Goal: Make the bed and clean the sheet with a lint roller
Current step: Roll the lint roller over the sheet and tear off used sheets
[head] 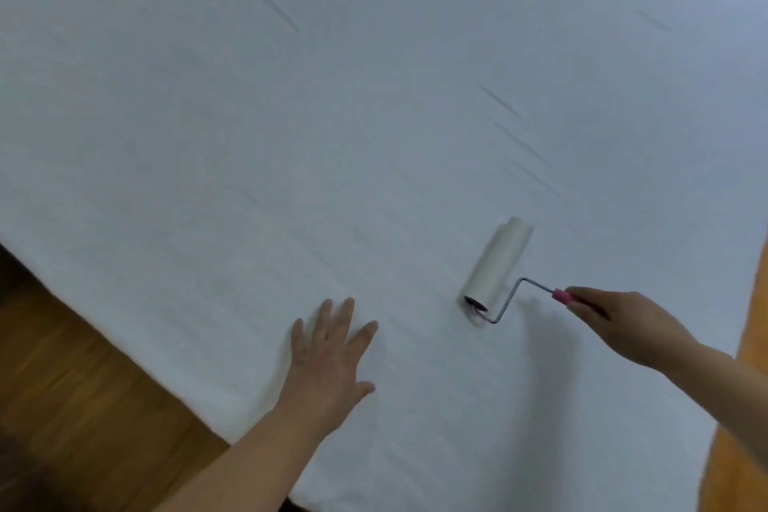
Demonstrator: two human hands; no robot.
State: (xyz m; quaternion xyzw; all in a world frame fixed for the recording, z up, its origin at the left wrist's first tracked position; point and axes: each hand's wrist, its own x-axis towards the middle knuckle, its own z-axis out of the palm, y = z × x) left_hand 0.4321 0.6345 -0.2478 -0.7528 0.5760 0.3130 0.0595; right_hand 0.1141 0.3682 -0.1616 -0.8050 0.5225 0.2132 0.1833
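A white sheet (332, 116) covers the bed and fills most of the head view, with a few faint creases. A lint roller (498, 266) with a white roll, a bent metal rod and a pink handle lies with its roll on the sheet at lower right of centre. My right hand (623, 324) grips the pink handle from the right. My left hand (332, 353) rests flat on the sheet with fingers spread, left of the roller and near the bed's edge.
Wooden floor (83, 387) shows at the lower left beyond the bed's edge. An orange-yellow strip (744, 428) runs along the right edge of the view. A dark corner shows at the top right.
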